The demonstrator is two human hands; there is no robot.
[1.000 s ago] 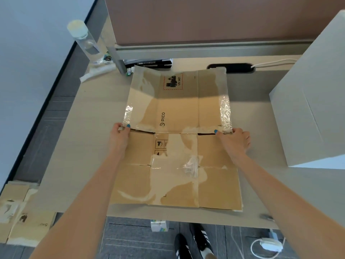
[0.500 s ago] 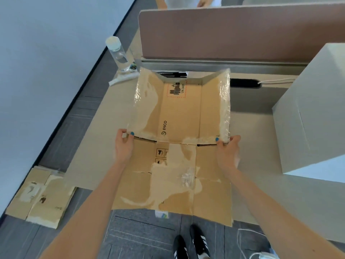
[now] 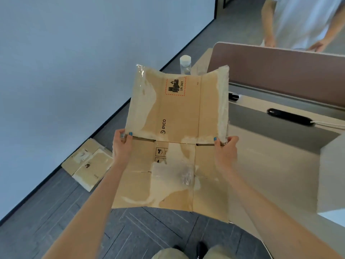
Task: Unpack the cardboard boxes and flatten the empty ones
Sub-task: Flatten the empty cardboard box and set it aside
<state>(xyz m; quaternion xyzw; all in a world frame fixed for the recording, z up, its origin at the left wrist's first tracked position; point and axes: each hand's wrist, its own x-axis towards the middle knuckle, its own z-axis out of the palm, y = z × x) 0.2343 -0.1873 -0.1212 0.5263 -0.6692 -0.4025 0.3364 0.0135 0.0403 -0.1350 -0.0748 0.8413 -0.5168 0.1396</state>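
A flattened brown cardboard box (image 3: pixel 177 116) with a PICO mark, a battery label and torn tape hangs in the air over the desk's left edge and the floor. My left hand (image 3: pixel 122 144) grips its left edge at the middle fold, thumb on top. On the opposite edge, at the same fold, my right hand (image 3: pixel 225 150) grips it. Its outer flaps bend up slightly. Two more flattened boxes (image 3: pixel 87 163) lie on the floor by the wall.
The desk (image 3: pixel 280 161) lies to the right with a large white box (image 3: pixel 332 180) on its right side. A clear bottle (image 3: pixel 185 65) stands at the desk's far left corner beside a brown divider (image 3: pixel 280 71). Another person (image 3: pixel 302 21) stands behind the divider.
Both hands have lifted the flattened box off the desk and carried it left, over the floor. The view has swung left toward the wall and the floor pile.
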